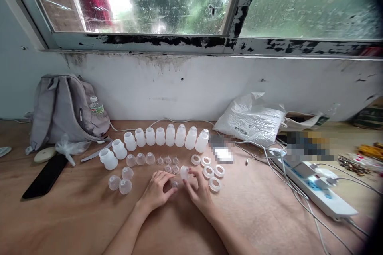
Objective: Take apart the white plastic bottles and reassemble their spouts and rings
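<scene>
1. Bottles (160, 137): milky plastic, smooth, softly matt.
2. Domed caps (125, 186), in front of the bottles: clear, shiny plastic.
3. Teats (168, 160), in front of the bottles: transparent, glossy, silicone-like.
4. Rings (214, 190), right-front of the bottles: smooth whitish plastic.
5. Worktop (188, 227), beneath the bottles: smooth wood, faint sheen.
6. Backpack (64, 107), left of the bottles: matt cloth.
7. Bag (251, 117), right of the bottles: crinkled, glossy plastic.

Soft daylight from the partly washed-out window (176, 0), dark right-hand corners, perhaps slight blur thereabouts.
</scene>
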The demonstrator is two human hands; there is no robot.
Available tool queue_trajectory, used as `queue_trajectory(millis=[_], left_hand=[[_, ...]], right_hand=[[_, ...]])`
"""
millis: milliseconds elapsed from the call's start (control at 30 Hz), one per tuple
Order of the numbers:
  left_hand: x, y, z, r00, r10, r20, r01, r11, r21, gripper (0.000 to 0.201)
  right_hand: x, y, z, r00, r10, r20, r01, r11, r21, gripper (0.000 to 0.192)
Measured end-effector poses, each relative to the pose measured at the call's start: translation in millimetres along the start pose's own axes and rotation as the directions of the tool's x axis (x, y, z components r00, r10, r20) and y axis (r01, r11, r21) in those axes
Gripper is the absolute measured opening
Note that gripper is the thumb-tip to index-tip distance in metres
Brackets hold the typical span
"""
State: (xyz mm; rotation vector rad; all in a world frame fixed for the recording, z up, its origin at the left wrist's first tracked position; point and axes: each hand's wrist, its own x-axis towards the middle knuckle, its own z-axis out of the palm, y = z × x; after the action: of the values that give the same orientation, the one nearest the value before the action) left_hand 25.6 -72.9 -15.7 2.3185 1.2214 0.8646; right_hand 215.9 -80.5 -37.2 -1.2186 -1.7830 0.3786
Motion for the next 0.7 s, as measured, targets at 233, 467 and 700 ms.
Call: queue_trajectory(millis=[233,467,700], left_hand=[[-1,-9,-8.1,0.985,-0.038,-0.166,0.033,0.999,-0.031,0.023],[0,-3,3.4,0.997,0.057,-0.052,-0.055,0.998,0.03,0.018],[0,-5,15.5,0.997,0.048,-0.056,-0.046,0.998,0.035,0.013]], right_hand=[[-5,-22,6,0.942,-0.045,0.331,0.124,0.968,-0.22,0.042],[-2,-23,7,0.933,0.024,0.359,0.07,0.967,-0.245,0.041],[-3,-19,7,0.946,0.022,0.323,0.045,0.979,-0.197,0.032]])
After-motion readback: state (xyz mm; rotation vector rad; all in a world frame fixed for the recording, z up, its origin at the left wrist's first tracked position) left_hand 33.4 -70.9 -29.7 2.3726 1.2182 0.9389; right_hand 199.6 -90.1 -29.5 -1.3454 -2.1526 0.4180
